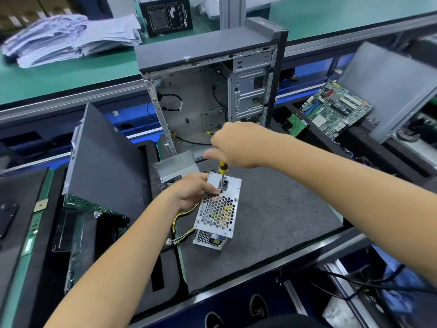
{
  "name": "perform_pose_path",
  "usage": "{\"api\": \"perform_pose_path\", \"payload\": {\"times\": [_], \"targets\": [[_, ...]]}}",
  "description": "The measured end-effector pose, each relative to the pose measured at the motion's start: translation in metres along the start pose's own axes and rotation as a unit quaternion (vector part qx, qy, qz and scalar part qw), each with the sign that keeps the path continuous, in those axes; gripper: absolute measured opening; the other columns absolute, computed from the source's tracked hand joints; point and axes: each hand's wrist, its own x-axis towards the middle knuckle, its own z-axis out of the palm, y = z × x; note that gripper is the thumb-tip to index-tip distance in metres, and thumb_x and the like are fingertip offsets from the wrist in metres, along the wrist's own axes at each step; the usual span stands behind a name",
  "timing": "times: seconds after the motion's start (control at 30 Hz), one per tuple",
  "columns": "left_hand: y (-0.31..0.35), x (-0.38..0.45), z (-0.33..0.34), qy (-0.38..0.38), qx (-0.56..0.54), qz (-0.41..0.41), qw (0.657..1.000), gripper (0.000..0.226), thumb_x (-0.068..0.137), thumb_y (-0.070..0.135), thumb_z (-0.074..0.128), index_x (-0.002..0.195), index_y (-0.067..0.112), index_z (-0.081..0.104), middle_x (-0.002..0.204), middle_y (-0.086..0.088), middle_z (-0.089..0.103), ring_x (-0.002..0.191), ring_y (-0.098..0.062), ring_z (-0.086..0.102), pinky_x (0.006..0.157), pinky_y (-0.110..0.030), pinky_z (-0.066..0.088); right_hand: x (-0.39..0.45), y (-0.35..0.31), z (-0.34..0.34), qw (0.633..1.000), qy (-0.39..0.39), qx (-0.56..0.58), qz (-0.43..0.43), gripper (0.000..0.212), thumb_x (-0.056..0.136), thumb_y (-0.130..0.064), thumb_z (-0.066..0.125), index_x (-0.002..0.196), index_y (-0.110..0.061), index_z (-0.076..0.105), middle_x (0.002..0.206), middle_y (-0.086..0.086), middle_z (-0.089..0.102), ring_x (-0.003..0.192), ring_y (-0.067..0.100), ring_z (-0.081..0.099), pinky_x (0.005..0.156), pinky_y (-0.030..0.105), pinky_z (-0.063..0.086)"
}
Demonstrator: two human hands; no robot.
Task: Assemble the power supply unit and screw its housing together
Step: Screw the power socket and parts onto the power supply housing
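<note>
The PSU [216, 213] stands on end on the dark surface [272, 221] directly under both hands, its honeycomb-vented face turned up and its socket end away from the person. The left hand [192, 190] curls round the upper left edge of the box, fingertips resting on the top face beside the socket [223, 183]. The right hand [234, 144], above and a little beyond the left, is closed round the handle of a yellow-and-black screwdriver [222, 172], whose shaft points straight down to the top face just by the left fingertips; whether a screw sits under the tip cannot be seen. The box is folded sheet metal: stiff, probably fairly heavy for its bulk, with smooth sides that could slide on the surface and thin edges that may be sharp. Standing on its narrow end it would tip under a sideways push, so a grip on the solid side walls near the top looks best, away from the vent holes and from the wires [182, 223] trailing out low on its left, below the left wrist. Count: one PSU, one screwdriver, one bundle of wires, two hands. Beyond the right hand stands one open case [212, 91]; a dark panel [106, 162] leans to the left of the left hand; one motherboard [335, 107] lies far right of the right hand.
</note>
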Motion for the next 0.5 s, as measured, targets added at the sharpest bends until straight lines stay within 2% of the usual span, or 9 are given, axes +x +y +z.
{"api": "perform_pose_path", "payload": {"times": [0.03, 0.1, 0.17, 0.27, 0.37, 0.43, 0.5], "targets": [[0.000, 0.000, 0.000, -0.002, -0.005, 0.001, 1.000, 0.021, 0.079, -0.012, 0.062, 0.092, 0.005, 0.065, 0.083, -0.014, 0.071, 0.070, -0.023, 0.069, 0.062, -0.028, 0.057, -0.001, 0.002, -0.001, 0.999, -0.017, 0.027, -0.015, 0.033, 0.098, -0.044, 0.042, 0.080, -0.017, 0.041, 0.078, 0.001, 0.041, 0.070, 0.024, 0.046, 0.060, 0.034, 0.035], [-0.001, -0.001, -0.001, -0.005, -0.018, -0.001, 1.000, 0.022, 0.080, -0.013, 0.061, 0.093, 0.005, 0.066, 0.083, -0.014, 0.072, 0.070, -0.023, 0.069, 0.061, -0.028, 0.057, -0.004, 0.004, -0.004, 0.991, -0.066, 0.102, -0.062, 0.010, 0.094, -0.022, 0.052, 0.095, -0.018, 0.043, 0.094, -0.001, 0.040, 0.071, 0.020, 0.046, 0.058, 0.031, 0.032], [-0.001, 0.000, -0.002, -0.006, -0.022, -0.003, 1.000, 0.024, 0.081, -0.013, 0.060, 0.095, 0.006, 0.066, 0.084, -0.014, 0.072, 0.071, -0.022, 0.070, 0.062, -0.028, 0.058, -0.004, 0.005, -0.006, 0.988, -0.067, 0.099, -0.100, 0.014, 0.087, -0.006, 0.054, 0.093, -0.018, 0.049, 0.095, -0.003, 0.043, 0.076, 0.018, 0.047, 0.061, 0.029, 0.035], [0.001, 0.000, -0.002, -0.007, -0.014, -0.007, 1.000, 0.026, 0.082, -0.012, 0.059, 0.098, 0.007, 0.065, 0.086, -0.011, 0.072, 0.075, -0.021, 0.069, 0.066, -0.028, 0.057, 0.000, -0.001, -0.003, 0.996, 0.006, 0.018, -0.086, 0.014, 0.091, -0.018, 0.054, 0.077, -0.021, 0.052, 0.078, -0.003, 0.049, 0.081, 0.021, 0.049, 0.065, 0.033, 0.040], [0.001, 0.000, -0.003, -0.006, -0.009, -0.011, 1.000, 0.025, 0.083, -0.011, 0.059, 0.097, 0.009, 0.065, 0.085, -0.009, 0.073, 0.076, -0.020, 0.069, 0.069, -0.028, 0.056, 0.005, -0.004, 0.001, 0.999, 0.017, -0.027, -0.035, 0.035, 0.101, -0.040, 0.036, 0.076, -0.017, 0.043, 0.066, -0.001, 0.035, 0.072, 0.028, 0.047, 0.061, 0.033, 0.035], [0.001, 0.001, -0.004, -0.008, -0.008, -0.012, 1.000, 0.026, 0.083, -0.011, 0.059, 0.099, 0.008, 0.065, 0.088, -0.010, 0.072, 0.077, -0.021, 0.069, 0.072, -0.030, 0.056, 0.006, -0.002, 0.002, 0.999, 0.004, -0.022, -0.037, 0.031, 0.100, -0.044, 0.037, 0.086, -0.016, 0.044, 0.076, 0.001, 0.040, 0.071, 0.026, 0.048, 0.060, 0.033, 0.035], [0.001, 0.000, -0.004, -0.010, -0.012, -0.014, 1.000, 0.026, 0.083, -0.011, 0.059, 0.101, 0.007, 0.065, 0.089, -0.011, 0.072, 0.077, -0.022, 0.069, 0.068, -0.030, 0.057, 0.006, 0.001, 0.000, 0.996, -0.040, 0.040, -0.068, 0.013, 0.095, -0.031, 0.048, 0.093, -0.019, 0.043, 0.095, 0.002, 0.043, 0.069, 0.016, 0.047, 0.055, 0.029, 0.031]]}}
